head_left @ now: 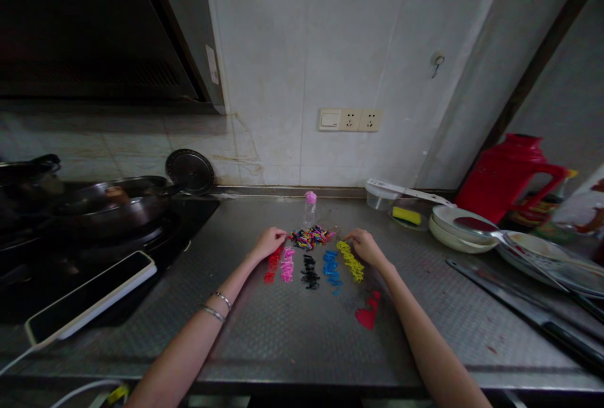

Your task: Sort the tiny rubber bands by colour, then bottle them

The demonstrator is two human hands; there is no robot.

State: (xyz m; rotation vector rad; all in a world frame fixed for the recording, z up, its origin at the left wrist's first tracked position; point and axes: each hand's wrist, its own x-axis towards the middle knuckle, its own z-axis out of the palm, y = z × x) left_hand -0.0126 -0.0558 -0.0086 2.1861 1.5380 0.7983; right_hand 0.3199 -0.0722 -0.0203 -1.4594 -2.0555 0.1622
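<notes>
A mixed heap of small colourful rubber bands (312,238) lies on the metal counter. In front of it run separate rows of red bands (272,265), pink bands (287,265), black bands (309,272), blue bands (331,269) and yellow bands (351,262). My left hand (270,242) is at the top of the red row, fingertips pinched together by the heap's left edge. At the top of the yellow row, my right hand (365,247) has its fingers drawn together. Whatever either hand pinches is too small to make out. Behind the heap stands a clear bottle (309,213) with a pink top.
A red heart-shaped piece (369,310) lies near my right forearm. To the left are a phone-like device (89,298) and a pan (113,206) on the stove. Bowls (460,241), a long knife (509,304), a sponge (406,216) and a red thermos (504,175) occupy the right.
</notes>
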